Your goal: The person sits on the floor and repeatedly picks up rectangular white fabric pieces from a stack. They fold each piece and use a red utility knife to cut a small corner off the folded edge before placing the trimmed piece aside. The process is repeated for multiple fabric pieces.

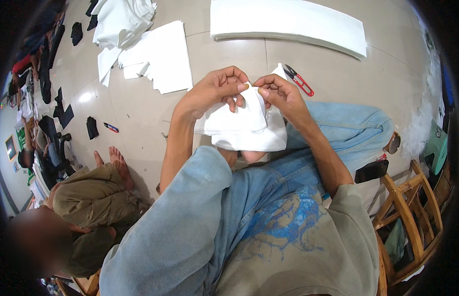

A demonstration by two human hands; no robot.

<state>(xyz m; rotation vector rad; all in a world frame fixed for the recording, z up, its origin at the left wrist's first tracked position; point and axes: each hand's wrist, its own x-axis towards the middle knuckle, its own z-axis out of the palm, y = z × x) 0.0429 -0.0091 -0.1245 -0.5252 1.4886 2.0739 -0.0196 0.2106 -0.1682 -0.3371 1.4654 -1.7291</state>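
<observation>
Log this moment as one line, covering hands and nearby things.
left hand: pinching white cloth; right hand: pinching same cloth; red-handled snips: on floor; long white stack: on floor

Bright light floods the glossy beige tiled floor [140, 103], and there's a white glare spot [85, 97] gleaming at left! The folded white cloth [251, 141] at centre shines, softly shaded, while the fisheye rim curves into black and an olive-clad person's head [39, 244] sits blurred.
</observation>
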